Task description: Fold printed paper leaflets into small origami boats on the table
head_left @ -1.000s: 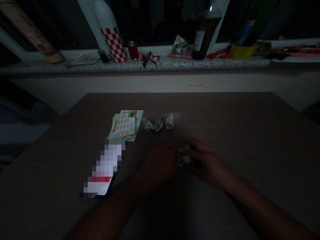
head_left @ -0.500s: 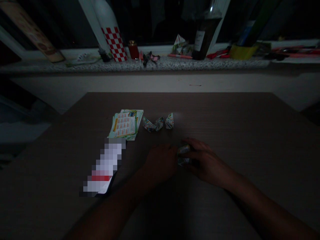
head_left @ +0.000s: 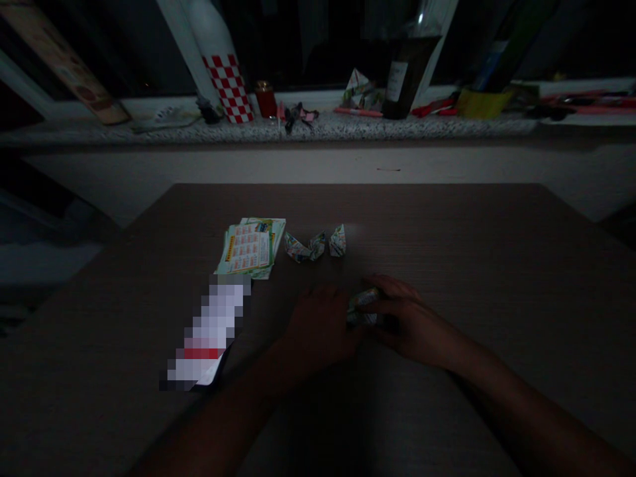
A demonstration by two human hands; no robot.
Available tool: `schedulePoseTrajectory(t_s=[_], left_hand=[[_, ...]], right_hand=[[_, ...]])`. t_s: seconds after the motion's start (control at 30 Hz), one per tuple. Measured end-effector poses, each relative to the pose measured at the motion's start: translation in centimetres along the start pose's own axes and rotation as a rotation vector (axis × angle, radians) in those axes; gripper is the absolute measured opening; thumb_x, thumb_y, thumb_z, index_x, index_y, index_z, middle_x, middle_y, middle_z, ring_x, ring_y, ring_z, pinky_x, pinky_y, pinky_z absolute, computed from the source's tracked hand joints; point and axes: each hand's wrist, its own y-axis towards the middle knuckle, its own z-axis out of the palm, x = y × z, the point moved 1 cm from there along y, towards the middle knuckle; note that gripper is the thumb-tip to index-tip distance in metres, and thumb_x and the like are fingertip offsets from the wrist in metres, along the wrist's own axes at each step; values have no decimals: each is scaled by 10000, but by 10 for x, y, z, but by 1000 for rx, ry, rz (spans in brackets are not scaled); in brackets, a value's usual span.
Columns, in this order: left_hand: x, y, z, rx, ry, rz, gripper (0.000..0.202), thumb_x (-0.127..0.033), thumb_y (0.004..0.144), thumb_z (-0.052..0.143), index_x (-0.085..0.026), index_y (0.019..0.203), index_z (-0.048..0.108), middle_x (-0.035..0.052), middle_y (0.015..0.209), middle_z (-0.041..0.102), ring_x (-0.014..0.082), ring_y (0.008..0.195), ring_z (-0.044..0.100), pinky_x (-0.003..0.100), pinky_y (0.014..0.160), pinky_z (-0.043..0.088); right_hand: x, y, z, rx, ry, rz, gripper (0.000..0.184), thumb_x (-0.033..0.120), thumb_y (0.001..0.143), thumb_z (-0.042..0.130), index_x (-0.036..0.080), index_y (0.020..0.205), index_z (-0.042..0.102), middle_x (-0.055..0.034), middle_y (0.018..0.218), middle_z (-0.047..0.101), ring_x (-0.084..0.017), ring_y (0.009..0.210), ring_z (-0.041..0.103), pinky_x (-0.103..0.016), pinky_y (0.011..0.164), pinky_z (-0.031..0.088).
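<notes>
A folded printed paper [head_left: 366,299] is being held on the tabletop [head_left: 472,232] by the right hand [head_left: 405,315], its fingers being closed narrowly over the paper's right side. The paper's left end is being covered by the left hand [head_left: 320,321]; whether it is being pinched there cannot be told, the fingertips being hidden. Beyond the hands, three folded paper pieces [head_left: 338,242] are being seen in a row, just beside a stack of printed paper sheets [head_left: 246,248]. Nearer, a smartphone [head_left: 211,328] is being shown with its screen blurred. Behind, a checkered bottle [head_left: 228,86] is being supported by the granite windowsill [head_left: 342,127]
</notes>
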Motion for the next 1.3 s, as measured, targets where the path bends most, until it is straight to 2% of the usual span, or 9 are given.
schedulePoseTrajectory(t_s=[0.2, 0.33, 0.57, 0.73, 0.87, 0.97, 1.07, 1.2, 1.3], left_hand=[[-3, -2, 1, -4, 24, -57, 439, -553, 796, 520, -145, 922, 623, 134, 981, 623, 303, 945, 568, 437, 818, 439], [-1, 1, -1, 38, 18, -72, 370, -496, 787, 543, -154, 890, 638, 130, 971, 635, 292, 928, 582, 419, 808, 449], [17, 3, -11, 153, -11, -149, 243, -395, 767, 562, -164, 775, 639, 97, 870, 658, 235, 779, 620, 321, 665, 466], [31, 0, -9, 100, -54, -126, 168, -317, 764, 553, -172, 742, 635, 68, 801, 648, 204, 689, 609, 286, 578, 428], [37, -3, -8, 100, -131, -130, 109, -257, 753, 560, -168, 773, 619, 56, 800, 638, 197, 714, 601, 277, 591, 422], [34, -6, -7, 11, -195, -71, 106, -186, 748, 549, -171, 840, 600, 50, 851, 620, 200, 803, 582, 295, 688, 442], [24, -9, -5, -64, -267, 79, 213, -145, 727, 569, -176, 936, 594, 66, 1014, 580, 215, 973, 532, 328, 842, 430], [13, -10, 2, -78, -301, 215, 324, -196, 752, 615, -202, 1074, 580, 61, 1070, 561, 231, 1040, 494, 370, 908, 399], [12, -7, 4, -96, -303, 254, 216, -217, 826, 574, -211, 1040, 604, 52, 1040, 588, 218, 1021, 509, 362, 901, 393]], right_hand=[[0, 0, 0, 8, -7, 5, 400, 203, 737, 680, 282, 1129, 674, -106, 1408, 457, -307, 1307, 388, -489, 1062, 302], [0, -1, 0, -3, 2, 5, 416, 193, 735, 683, 291, 1139, 667, -101, 1412, 453, -304, 1307, 390, -489, 1057, 310], [1, -1, -1, -12, 8, 5, 425, 195, 735, 689, 285, 1149, 662, -101, 1412, 457, -316, 1302, 394, -512, 1042, 324], [1, -1, -1, -16, 15, -8, 388, 221, 755, 682, 271, 1139, 669, -112, 1413, 455, -322, 1297, 398, -524, 1035, 328], [0, -2, -1, -21, 25, -26, 412, 204, 747, 680, 280, 1151, 660, -102, 1414, 453, -324, 1301, 394, -536, 1033, 323], [-1, -4, -2, -5, 30, -42, 484, 203, 707, 709, 288, 1178, 640, -97, 1438, 423, -335, 1318, 366, -541, 1040, 309], [-1, -6, -3, 19, 40, -49, 512, 201, 715, 706, 290, 1211, 614, -92, 1449, 407, -336, 1334, 337, -542, 1051, 293], [-1, -6, -3, -1, 79, -72, 412, 210, 804, 642, 291, 1206, 607, -74, 1402, 461, -299, 1316, 363, -520, 1053, 307], [-2, -5, -2, -50, 150, -94, 262, 225, 851, 601, 271, 1102, 658, -70, 1302, 547, -274, 1276, 414, -494, 1038, 343]])
